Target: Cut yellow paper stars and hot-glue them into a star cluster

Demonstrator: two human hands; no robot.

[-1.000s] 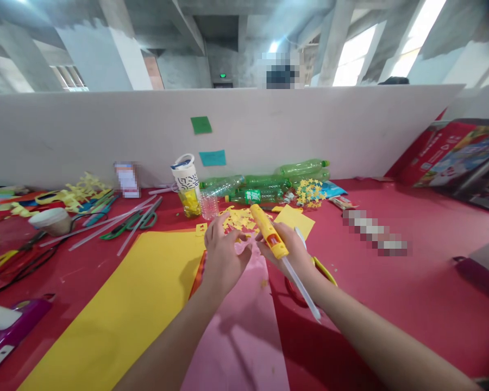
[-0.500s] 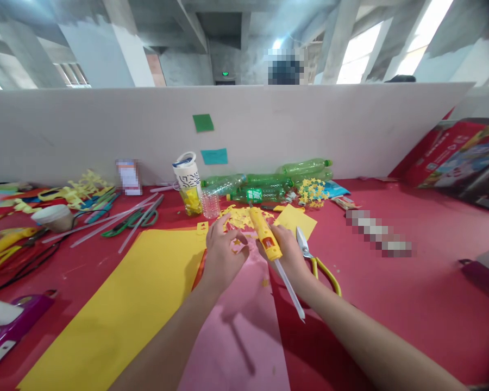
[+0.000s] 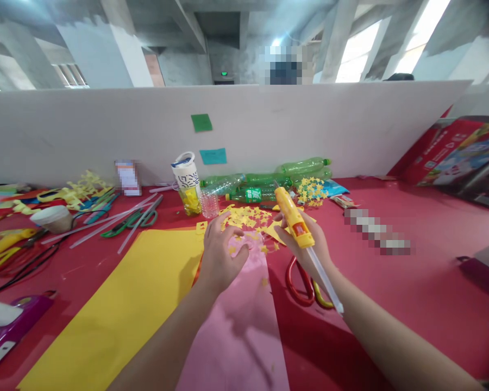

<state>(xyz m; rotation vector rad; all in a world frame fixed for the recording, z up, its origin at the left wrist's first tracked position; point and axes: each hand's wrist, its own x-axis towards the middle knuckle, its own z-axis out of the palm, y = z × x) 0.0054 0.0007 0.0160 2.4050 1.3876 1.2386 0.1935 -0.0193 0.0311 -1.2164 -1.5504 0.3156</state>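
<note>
My right hand is wrapped round a yellow hot glue gun. Its nozzle points up and away from me, and a long clear glue stick sticks out of its back end. Over the pink paper, my left hand is open, thumb and fingers apart. Small yellow paper stars lie heaped beyond my hands, with a few loose ones on the pink paper. Below my right hand show the red and yellow handles of scissors; the blades are hidden.
Yellow paper lies left of the pink sheet. Green plastic bottles, a patterned cup and a star-covered ball stand along the white partition. Green scissors, clear sticks and a purple power strip are at left.
My right hand has moved right with the glue gun, over the scissors, uncovering their red handle. My left hand stays nearly in place, its thumb and fingers now further apart.
</note>
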